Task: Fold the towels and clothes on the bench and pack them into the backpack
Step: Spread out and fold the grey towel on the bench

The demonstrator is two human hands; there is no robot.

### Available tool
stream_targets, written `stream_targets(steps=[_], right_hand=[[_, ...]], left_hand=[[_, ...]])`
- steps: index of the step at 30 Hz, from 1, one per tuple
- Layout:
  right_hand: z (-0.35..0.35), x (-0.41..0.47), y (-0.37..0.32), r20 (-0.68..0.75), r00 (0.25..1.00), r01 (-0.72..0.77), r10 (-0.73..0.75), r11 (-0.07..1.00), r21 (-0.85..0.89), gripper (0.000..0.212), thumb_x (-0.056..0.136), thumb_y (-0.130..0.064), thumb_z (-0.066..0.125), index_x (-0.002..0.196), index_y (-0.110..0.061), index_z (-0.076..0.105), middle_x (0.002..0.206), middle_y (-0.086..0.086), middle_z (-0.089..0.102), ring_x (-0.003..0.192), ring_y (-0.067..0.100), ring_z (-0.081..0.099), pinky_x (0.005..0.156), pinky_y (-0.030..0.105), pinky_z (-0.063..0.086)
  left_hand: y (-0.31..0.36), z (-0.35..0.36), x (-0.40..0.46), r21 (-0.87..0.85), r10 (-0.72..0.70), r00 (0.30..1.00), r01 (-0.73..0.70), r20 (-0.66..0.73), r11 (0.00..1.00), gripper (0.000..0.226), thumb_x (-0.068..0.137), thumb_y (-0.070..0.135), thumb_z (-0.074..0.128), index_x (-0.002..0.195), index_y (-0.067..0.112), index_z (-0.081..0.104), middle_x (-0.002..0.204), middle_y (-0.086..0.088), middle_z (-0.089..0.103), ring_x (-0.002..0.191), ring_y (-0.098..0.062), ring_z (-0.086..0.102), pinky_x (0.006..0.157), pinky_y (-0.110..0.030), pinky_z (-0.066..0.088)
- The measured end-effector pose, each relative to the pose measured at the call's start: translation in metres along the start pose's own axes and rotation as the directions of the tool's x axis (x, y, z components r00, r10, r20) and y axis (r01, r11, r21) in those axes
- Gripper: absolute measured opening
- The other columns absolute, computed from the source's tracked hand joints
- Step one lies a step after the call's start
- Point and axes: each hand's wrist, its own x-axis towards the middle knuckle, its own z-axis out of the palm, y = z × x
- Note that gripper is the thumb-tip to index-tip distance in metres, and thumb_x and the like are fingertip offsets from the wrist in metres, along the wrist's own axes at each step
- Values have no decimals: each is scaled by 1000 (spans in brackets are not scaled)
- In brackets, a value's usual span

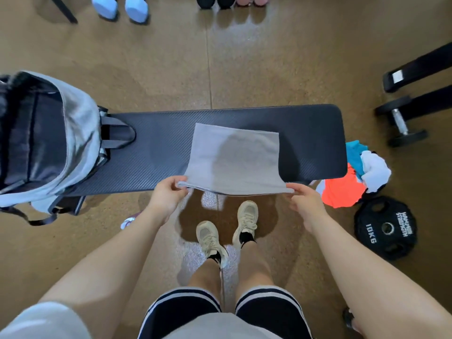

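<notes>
1. Head view: our left hand and right hand each pinch a near corner of the grey towel, which drapes over the bench's front edge.
2. We judge the folding barely begun: the backpack stands open at the bench's left end, and a pile of clothes waits off the right end.
3. The weight plate reads "10KG"; its other lettering is unclear.

A towel lies on the surface, right of its middle, near edge hanging off. The backpack stands on the surface's left end. A clothes heap lies on the floor at the right end, with a weight plate nearer and a dumbbell farther.
</notes>
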Motion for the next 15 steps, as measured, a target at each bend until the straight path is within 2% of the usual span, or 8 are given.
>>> stream_targets(steps=[2, 4, 6, 8, 10, 13, 15], right_hand=[[0, 5, -4, 2, 998, 61, -61, 998, -30, 30, 90, 4, 49, 115, -8, 60, 103, 6, 59, 89, 15, 55, 67, 15, 45], [2, 18, -8, -28, 994, 102, -103, 994, -36, 20, 90, -5, 57, 109, -9, 64, 100, 6, 62, 91, 18, 56, 65, 16, 45], [5, 37, -12, -69, 991, 115, -118, 992, -49, 17, 90, -13, 59, 105, -10, 65, 101, 6, 64, 96, 21, 58, 73, 24, 45], [8, 57, -18, -91, 986, 136, -143, 988, -73, 19, 91, -17, 58, 107, -9, 66, 104, 8, 65, 99, 24, 58, 80, 31, 45], [10, 76, -25, -84, 982, 162, -169, 983, -86, 21, 92, -19, 56, 108, -9, 64, 106, 8, 64, 100, 24, 56, 83, 33, 44], [14, 108, -37, -61, 978, 191, -200, 973, -128, 19, 95, -22, 51, 104, -10, 62, 100, 4, 61, 94, 19, 54, 72, 27, 42], [18, 132, -42, -56, 976, 201, -212, 967, -159, 16, 95, -23, 49, 97, -11, 61, 93, 2, 60, 87, 16, 53, 68, 28, 42]], left_hand=[[10, -2, 5, 105, 55, 998, -51, -36, 993, 20, 85, -2, 60, 105, 1, 61, 91, -6, 61, 79, -13, 53, 59, -4, 41], [19, -1, 16, 195, 118, 991, -104, -63, 975, 10, 86, 5, 61, 96, 6, 64, 82, -2, 60, 71, -11, 51, 58, -10, 38], [28, 2, 30, 261, 175, 982, -152, -69, 953, 4, 87, 10, 61, 86, 8, 64, 69, 4, 56, 64, -10, 47, 57, -17, 36], [37, 8, 46, 310, 239, 968, -205, -75, 928, 11, 87, 11, 60, 79, 5, 65, 67, 1, 55, 65, -13, 46, 58, -27, 33], [49, 17, 60, 284, 247, 962, -206, -114, 936, 12, 87, 12, 60, 82, 4, 67, 75, -3, 58, 70, -13, 48, 60, -25, 33], [62, 30, 89, 170, 188, 970, -162, -152, 972, 10, 88, 17, 59, 91, 11, 66, 80, 0, 60, 70, -7, 50, 57, -11, 37], [65, 37, 115, 182, 192, 970, -164, -149, 969, 10, 88, 21, 59, 92, 16, 67, 84, 2, 62, 77, -9, 51, 63, -17, 39]])
